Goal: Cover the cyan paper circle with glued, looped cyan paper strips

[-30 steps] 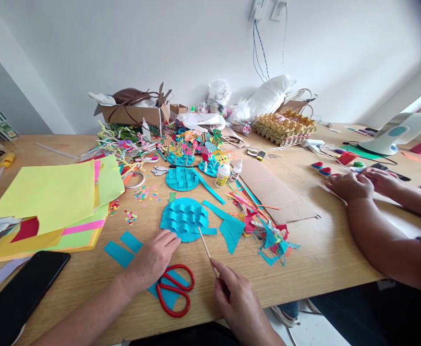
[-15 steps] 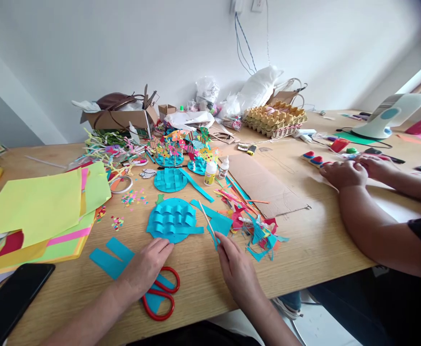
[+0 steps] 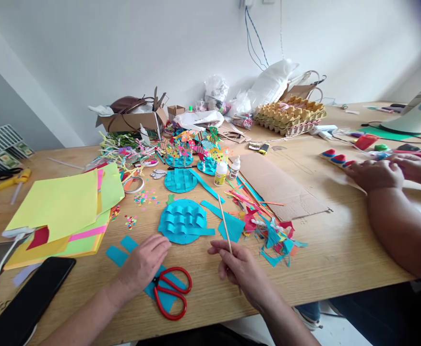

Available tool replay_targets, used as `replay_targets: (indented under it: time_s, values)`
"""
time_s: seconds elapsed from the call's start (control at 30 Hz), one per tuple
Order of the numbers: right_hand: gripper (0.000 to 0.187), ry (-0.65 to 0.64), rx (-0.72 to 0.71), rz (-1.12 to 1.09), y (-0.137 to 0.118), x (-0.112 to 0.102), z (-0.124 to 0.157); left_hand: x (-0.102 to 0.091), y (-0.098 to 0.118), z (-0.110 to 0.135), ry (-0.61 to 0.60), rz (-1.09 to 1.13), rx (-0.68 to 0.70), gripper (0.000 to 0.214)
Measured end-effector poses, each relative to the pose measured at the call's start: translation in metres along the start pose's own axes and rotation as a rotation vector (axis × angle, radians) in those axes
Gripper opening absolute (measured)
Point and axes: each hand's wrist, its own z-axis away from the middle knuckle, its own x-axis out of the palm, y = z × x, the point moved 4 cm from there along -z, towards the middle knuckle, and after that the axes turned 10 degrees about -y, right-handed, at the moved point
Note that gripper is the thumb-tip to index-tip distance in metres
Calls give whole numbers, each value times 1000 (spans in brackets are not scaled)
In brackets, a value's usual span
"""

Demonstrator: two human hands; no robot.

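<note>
A thin wooden stick [image 3: 224, 218] is gripped in my right hand [image 3: 244, 269], its tip slanting up and away over the table. My left hand [image 3: 144, 262] rests with fingers stretched out just short of a blue paper disc [image 3: 182, 221]; whether it touches the disc I cannot tell. Rows of curled blue strips cover that disc, and one loose strip end sticks out at its right. Beside and partly under my left hand lie red-handled scissors [image 3: 189, 278] and cut blue paper strips [image 3: 169, 302]. Right of the disc is another piece of blue paper [image 3: 234, 229].
Two glue bottles [image 3: 221, 174] stand behind the disc, beside a cardboard sheet [image 3: 282, 187]. Paper scraps [image 3: 275, 235] lie at right, yellow paper sheets [image 3: 59, 197] and a phone [image 3: 33, 298] at left. Another person's hands [image 3: 379, 173] work at the far right.
The view has swung left, so everything sits further right. My right hand has drawn back slightly and the stick stands more upright. My left hand has eased back from the disc's edge.
</note>
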Motion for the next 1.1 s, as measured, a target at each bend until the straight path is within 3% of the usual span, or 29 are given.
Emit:
replay_targets:
  time_s: [0.1, 0.23, 0.53, 0.63, 0.77, 0.87, 0.97, 1.1]
  values:
    - [38, -49, 31, -305, 7, 19, 2, 10, 8, 3, -8, -57, -18, 32]
    - [30, -22, 33, -510, 10, 33, -2, 22, 8, 4, -44, -73, -64, 41]
    - [30, 12, -11, -552, 5, 35, -21, 32, 11, 6, -86, -158, -46, 45]
    - [29, 1, -55, -314, -1, 20, -23, 27, 16, -1, -95, -114, -54, 43]
    - [19, 178, -124, 344, -17, -11, -27, 8, 19, -21, -101, -4, -31, 31]
    - [17, 254, -190, 756, -31, -21, -34, -1, 14, -40, -104, 4, -3, 23]
    - [19, 207, -205, 926, -37, -21, -45, -1, 6, -54, -103, -13, -38, 21]
    - [21, 187, -129, 932, -34, -22, -58, 7, 5, -58, -101, -17, -45, 22]
